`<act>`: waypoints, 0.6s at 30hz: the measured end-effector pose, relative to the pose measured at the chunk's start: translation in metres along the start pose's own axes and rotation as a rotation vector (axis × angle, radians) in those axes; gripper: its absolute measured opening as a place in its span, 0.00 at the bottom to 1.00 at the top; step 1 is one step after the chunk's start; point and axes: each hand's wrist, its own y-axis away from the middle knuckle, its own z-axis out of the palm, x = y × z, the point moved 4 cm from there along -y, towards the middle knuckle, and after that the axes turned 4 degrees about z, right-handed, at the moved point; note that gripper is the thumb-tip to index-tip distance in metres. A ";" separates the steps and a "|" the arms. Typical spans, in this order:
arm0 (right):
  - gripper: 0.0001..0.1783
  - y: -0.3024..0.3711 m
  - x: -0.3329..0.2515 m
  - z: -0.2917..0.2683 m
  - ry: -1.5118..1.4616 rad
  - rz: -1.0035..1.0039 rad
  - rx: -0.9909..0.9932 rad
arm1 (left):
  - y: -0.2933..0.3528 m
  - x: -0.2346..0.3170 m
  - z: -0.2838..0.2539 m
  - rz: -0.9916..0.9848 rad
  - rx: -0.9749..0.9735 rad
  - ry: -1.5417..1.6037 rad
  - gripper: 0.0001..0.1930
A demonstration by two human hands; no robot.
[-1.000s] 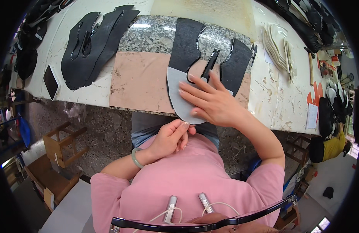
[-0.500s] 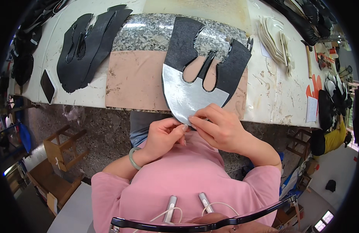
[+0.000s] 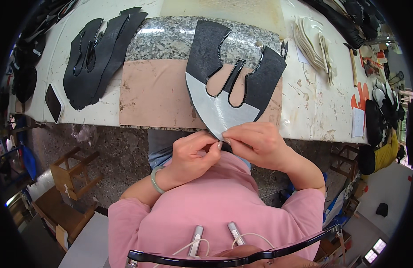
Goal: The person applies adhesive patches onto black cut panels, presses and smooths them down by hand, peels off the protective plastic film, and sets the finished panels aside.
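A black shoe upper point(image 3: 266, 73) lies spread on the table, its two wings pointing away from me. Silver-grey lining point(image 3: 224, 107) covers its near, toe end, which hangs over the table's front edge. Two stitched, rounded openings flank a narrow black tongue in its middle. At the tip, my left hand point(image 3: 193, 154) pinches the upper from the left between thumb and fingers. From the right, my right hand point(image 3: 257, 143) pinches the same tip, its fingertips almost touching the left thumb. Some black material shows beneath the fingers; the exact fold there is hidden.
Beneath the upper are a tan mat point(image 3: 157, 94) and a speckled stone slab point(image 3: 164, 38). More black uppers point(image 3: 103, 62) and a phone point(image 3: 53, 102) lie left. Rightward are stacked cream pieces point(image 3: 309, 42), a wooden-handled tool point(image 3: 353, 67) and orange pieces point(image 3: 360, 94). A wooden stool point(image 3: 74, 172) stands below.
The toe end has gone from a broad rounded edge to a narrow, pinched point. My hands have drawn closer together at the tip, the left moving slightly right.
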 end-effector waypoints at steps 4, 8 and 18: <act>0.09 -0.002 -0.006 -0.005 0.003 0.010 -0.001 | -0.003 0.002 0.001 0.084 -0.012 -0.070 0.03; 0.05 -0.005 -0.013 -0.002 0.091 -0.055 -0.003 | -0.004 0.006 0.001 0.078 -0.033 -0.092 0.03; 0.05 -0.003 0.007 0.001 -0.232 0.258 -0.022 | 0.002 0.003 -0.005 -0.096 -0.071 0.047 0.03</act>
